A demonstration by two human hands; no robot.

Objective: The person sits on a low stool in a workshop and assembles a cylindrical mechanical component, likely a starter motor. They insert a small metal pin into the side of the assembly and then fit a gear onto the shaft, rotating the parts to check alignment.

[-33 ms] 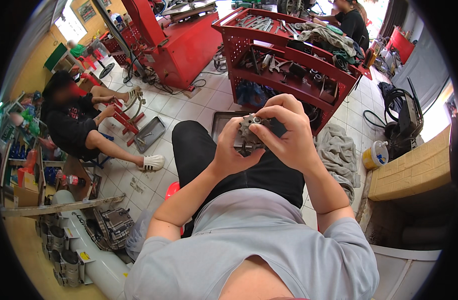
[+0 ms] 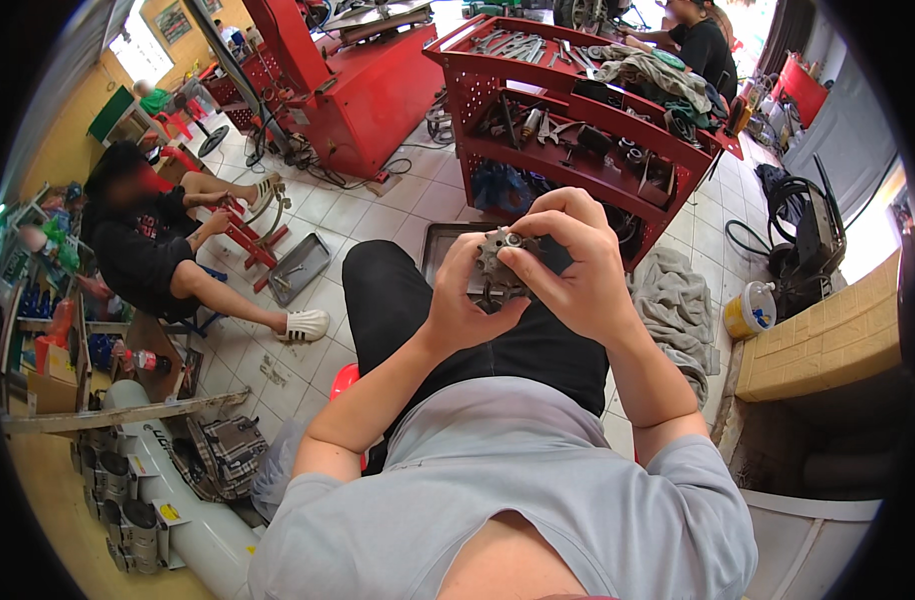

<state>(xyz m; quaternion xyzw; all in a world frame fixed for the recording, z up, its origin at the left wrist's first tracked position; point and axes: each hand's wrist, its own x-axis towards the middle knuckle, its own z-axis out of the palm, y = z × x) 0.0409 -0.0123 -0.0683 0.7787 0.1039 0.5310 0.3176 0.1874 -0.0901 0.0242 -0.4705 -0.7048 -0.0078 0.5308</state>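
Above my lap I hold a grey, round metal part with a toothed rim point(image 2: 493, 262). My left hand point(image 2: 461, 305) is closed around its left and lower side. From the right, my right hand point(image 2: 581, 258) pinches its upper side with thumb and forefinger, beside a small round boss or ring on its face. I cannot tell whether that ring is a separate piece. My fingers hide much of the part's right side. Past my hands, a grey metal tray point(image 2: 441, 240) lies on the floor, partly covered by them.
Ahead stands a red tool trolley point(image 2: 578, 130) with wrenches and rags. Left of it is a red machine point(image 2: 378, 100). A seated person point(image 2: 143, 235) works at the left, near another tray point(image 2: 303, 270). A grey cloth point(image 2: 673, 310) and a yellow-white bucket point(image 2: 750, 310) lie rightward.
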